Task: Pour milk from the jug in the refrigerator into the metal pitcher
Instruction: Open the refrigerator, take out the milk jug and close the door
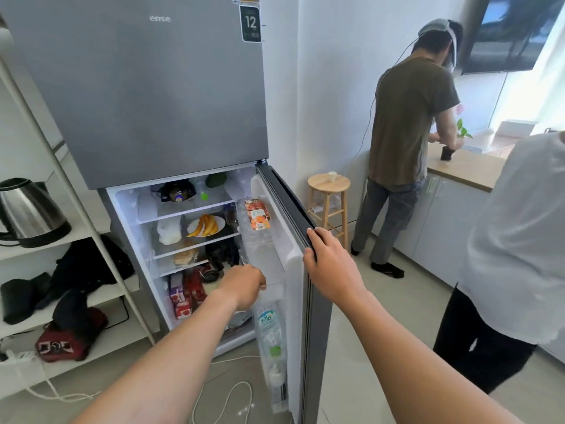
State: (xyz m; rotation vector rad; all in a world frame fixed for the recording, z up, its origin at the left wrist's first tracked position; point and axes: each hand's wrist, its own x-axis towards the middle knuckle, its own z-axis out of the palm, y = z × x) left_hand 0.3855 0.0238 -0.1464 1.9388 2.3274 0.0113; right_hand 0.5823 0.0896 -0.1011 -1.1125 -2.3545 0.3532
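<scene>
The left hand (244,286) has its grip curled at the door shelf (276,289) at frame centre, though what it closes on is hidden. The right hand (328,264) clamps the fridge door (318,316) edge. Just below the left hand stands an upright clear bottle (270,341), possibly the milk jug. No metal pitcher shows.

"ense" and "12" on refrigerator (153,87); perhaps "plus" on bottle (269,324).
</scene>
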